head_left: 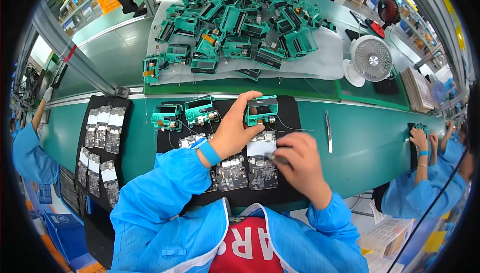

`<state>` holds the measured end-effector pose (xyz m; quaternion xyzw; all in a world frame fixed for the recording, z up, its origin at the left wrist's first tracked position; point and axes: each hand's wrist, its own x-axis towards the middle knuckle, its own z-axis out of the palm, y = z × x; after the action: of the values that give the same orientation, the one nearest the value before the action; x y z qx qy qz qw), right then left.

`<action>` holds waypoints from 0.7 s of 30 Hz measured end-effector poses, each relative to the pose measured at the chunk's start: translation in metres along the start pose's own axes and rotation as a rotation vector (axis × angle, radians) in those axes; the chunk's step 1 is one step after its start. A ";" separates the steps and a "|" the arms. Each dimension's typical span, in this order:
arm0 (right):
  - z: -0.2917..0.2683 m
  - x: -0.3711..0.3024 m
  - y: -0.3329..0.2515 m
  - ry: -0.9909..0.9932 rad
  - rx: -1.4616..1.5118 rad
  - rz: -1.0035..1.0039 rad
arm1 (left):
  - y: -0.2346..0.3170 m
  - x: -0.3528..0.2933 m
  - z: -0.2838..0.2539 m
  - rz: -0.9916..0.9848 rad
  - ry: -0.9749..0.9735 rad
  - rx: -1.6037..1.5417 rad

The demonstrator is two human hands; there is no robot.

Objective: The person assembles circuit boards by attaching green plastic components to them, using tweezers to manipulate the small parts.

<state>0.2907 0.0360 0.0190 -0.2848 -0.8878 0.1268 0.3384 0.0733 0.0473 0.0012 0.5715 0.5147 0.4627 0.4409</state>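
My left hand (232, 133), a blue band at its wrist, reaches forward with thumb and fingers closed on a green plastic housing (262, 107). The housing rests on the black mat (290, 115), just beyond a circuit board with a white patch (262, 170). My right hand (302, 163) is pinched over that board's right side, gripping a small dark object (278, 159) mostly covered by its fingers; I cannot tell its kind. Two more green housings with thin wires (200, 111) stand to the left. Other circuit boards (231, 173) lie partly under my left arm.
Metal tweezers (328, 132) lie to the right. A second black mat (97, 154) carries several boards at left. Many green housings (232, 20) are heaped on a white sheet (325, 55) across a raised green edge. A white fan (372, 59) stands far right. Co-workers' hands (419, 138) show at the sides.
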 end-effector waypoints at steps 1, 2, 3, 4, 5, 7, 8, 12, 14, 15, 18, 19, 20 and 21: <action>0.002 -0.002 -0.006 -0.025 0.036 0.001 | 0.001 0.000 0.001 0.042 0.019 0.036; 0.003 -0.003 -0.011 -0.049 0.072 0.001 | 0.003 -0.001 0.001 0.042 -0.004 0.093; 0.005 -0.006 -0.013 -0.073 0.096 -0.006 | 0.003 0.000 0.002 0.039 -0.003 0.093; 0.006 -0.007 -0.015 -0.074 0.099 -0.006 | 0.003 0.000 0.003 0.062 0.002 0.103; 0.008 -0.008 -0.016 -0.091 0.129 0.008 | 0.003 0.000 0.003 0.084 0.008 0.113; 0.010 -0.008 -0.017 -0.108 0.161 0.023 | 0.005 -0.001 0.002 0.062 0.000 0.108; 0.010 -0.007 -0.018 -0.123 0.172 0.042 | 0.005 -0.002 0.001 0.053 -0.004 0.104; 0.011 -0.006 -0.019 -0.138 0.158 0.047 | 0.012 -0.004 0.000 0.004 -0.013 0.087; 0.011 -0.006 -0.019 -0.136 0.155 0.045 | 0.013 -0.004 0.000 -0.005 -0.012 0.078; 0.011 -0.006 -0.019 -0.133 0.151 0.042 | 0.013 -0.004 0.000 -0.013 -0.011 0.071; 0.011 -0.006 -0.020 -0.125 0.147 0.044 | 0.011 -0.005 0.001 0.010 -0.007 0.098; 0.012 -0.007 -0.020 -0.126 0.148 0.045 | 0.010 -0.004 0.002 0.008 -0.008 0.097; 0.013 -0.008 -0.019 -0.124 0.146 0.047 | 0.007 -0.004 0.003 0.043 -0.007 0.109; 0.014 -0.008 -0.018 -0.123 0.146 0.046 | 0.005 -0.003 0.004 0.077 -0.003 0.123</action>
<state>0.2782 0.0163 0.0122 -0.2715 -0.8885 0.2162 0.3002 0.0776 0.0438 0.0055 0.6175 0.5191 0.4460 0.3877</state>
